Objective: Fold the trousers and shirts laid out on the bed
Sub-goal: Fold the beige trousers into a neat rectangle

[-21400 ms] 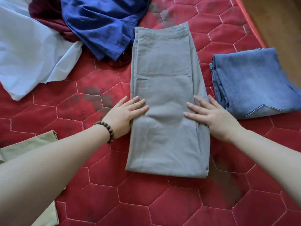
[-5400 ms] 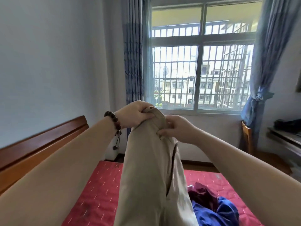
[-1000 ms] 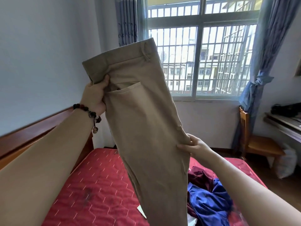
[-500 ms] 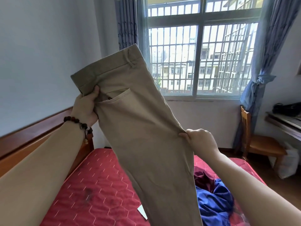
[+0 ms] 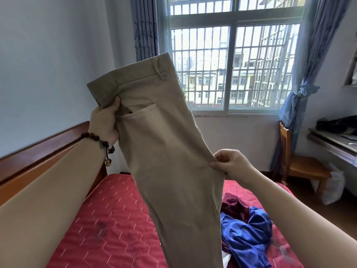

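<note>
Head view: khaki trousers (image 5: 166, 151) hang above the red bed (image 5: 108, 225). Left hand (image 5: 105, 120) fingers grip the waistband; right hand (image 5: 229, 161) fingers pinch the seat seam, likely to align the legs. Unfolded shirts (image 5: 245, 235) lie far right.

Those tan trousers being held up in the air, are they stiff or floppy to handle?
Probably floppy: the trousers hang limp below the left hand and bend where the right hand pinches their edge. Likely light, since finger grips alone carry them. The waistband looks a little firmer, holding a straight edge.
</note>
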### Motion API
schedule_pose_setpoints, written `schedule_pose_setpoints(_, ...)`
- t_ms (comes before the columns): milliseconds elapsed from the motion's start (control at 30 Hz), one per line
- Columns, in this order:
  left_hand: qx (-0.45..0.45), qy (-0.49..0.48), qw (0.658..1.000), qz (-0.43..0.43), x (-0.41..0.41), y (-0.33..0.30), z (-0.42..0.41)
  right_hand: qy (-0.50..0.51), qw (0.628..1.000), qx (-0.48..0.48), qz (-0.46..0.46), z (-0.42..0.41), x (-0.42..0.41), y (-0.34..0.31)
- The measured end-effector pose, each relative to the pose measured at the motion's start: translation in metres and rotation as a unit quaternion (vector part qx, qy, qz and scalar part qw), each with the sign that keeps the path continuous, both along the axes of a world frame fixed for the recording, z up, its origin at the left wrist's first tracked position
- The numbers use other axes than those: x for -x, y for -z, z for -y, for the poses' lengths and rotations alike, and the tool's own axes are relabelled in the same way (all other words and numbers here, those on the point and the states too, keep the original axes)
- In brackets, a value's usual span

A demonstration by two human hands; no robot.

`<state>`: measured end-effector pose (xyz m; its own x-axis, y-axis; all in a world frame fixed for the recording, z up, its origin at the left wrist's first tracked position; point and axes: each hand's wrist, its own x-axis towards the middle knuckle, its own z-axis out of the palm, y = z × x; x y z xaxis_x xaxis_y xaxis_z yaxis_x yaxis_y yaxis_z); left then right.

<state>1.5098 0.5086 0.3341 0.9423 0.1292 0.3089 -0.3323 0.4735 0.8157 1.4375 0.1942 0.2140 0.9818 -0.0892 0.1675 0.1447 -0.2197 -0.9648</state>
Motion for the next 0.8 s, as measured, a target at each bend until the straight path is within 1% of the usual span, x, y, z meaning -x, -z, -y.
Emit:
schedule_pose_setpoints(100, 0.007, 0.007, 1.000, 0.000, 0.000, -0.002, -0.003, -0.068, 0.997, -0.015, -0.016, 0.001, 0.006, -0.002)
schedule_pose_setpoints(167, 0.007, 0.004, 1.000, 0.004, -0.002, -0.004, -0.007, -0.072, 0.997, -0.010, -0.024, 0.004, 0.009, -0.006)
schedule_pose_setpoints(267, 0.004, 0.008, 1.000, 0.015, -0.004, -0.006, -0.012, -0.050, 0.998, -0.021, -0.033, 0.011, 0.009, -0.012)
schedule_pose_setpoints(367, 0.008, 0.031, 0.999, 0.018, -0.005, -0.006, -0.010, -0.093, 0.993, -0.062, -0.034, 0.003, 0.011, -0.014)
schedule_pose_setpoints(400, 0.009, 0.034, 0.999, 0.016, -0.005, -0.005, -0.009, -0.102, 0.993, -0.062, -0.023, 0.000, 0.011, -0.013)
schedule_pose_setpoints(433, 0.010, 0.035, 0.999, 0.015, -0.005, -0.004, -0.007, -0.096, 0.995, -0.042, -0.007, -0.002, 0.011, -0.013)
schedule_pose_setpoints(500, 0.004, 0.036, 0.999, 0.013, -0.006, -0.003, -0.007, -0.049, 0.999, 0.000, 0.016, -0.004, 0.012, -0.013)
schedule_pose_setpoints(567, -0.003, 0.045, 0.999, 0.015, -0.005, -0.003, -0.006, -0.012, 1.000, -0.005, 0.010, -0.002, 0.011, -0.014)
schedule_pose_setpoints(600, -0.004, 0.058, 0.998, 0.015, -0.004, -0.002, -0.005, -0.017, 1.000, -0.011, 0.002, -0.002, 0.011, -0.015)
schedule_pose_setpoints(700, -0.022, 0.116, 0.993, 0.006, 0.002, 0.002, 0.008, -0.075, 0.996, -0.039, 0.003, -0.013, 0.012, -0.032)
schedule_pose_setpoints(800, -0.035, 0.151, 0.988, 0.003, 0.007, 0.004, 0.014, -0.059, 0.997, -0.033, 0.026, -0.017, 0.010, -0.049)
